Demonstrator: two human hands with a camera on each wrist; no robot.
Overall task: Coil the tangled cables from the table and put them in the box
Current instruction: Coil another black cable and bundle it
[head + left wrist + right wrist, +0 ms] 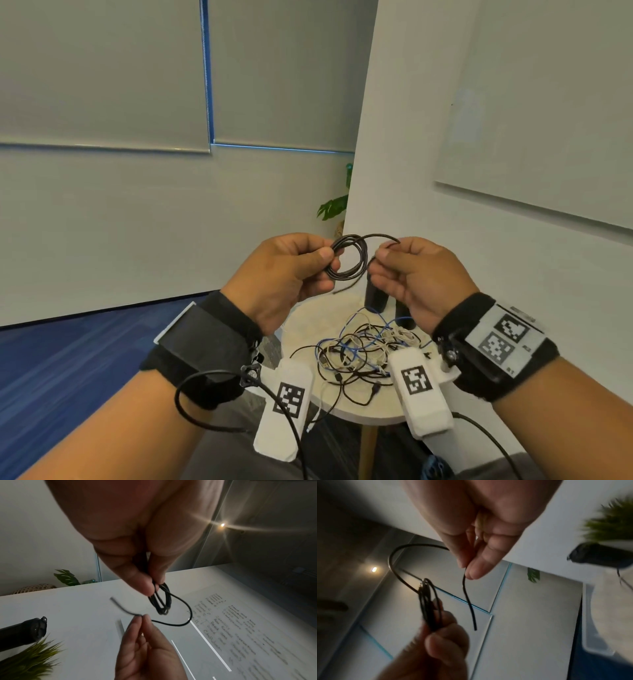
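A thin black cable [347, 255] wound into a small coil hangs in the air above the round table [301, 329]. My left hand [291, 270] pinches the coil [162, 601] between thumb and fingers. My right hand [407, 270] pinches the cable's loose end [467, 595], which arcs from the coil and dangles free past the fingertips. On the table below lies a tangle of black, white and blue cables [359, 353]. No box shows in any view.
A dark cylindrical object [375, 296] stands at the table's far side beside a green plant [25, 660]. White marker tags hang from both wrists over the table's near edge. A white wall with a whiteboard [548, 120] is on the right; blue carpet [68, 359] lies to the left.
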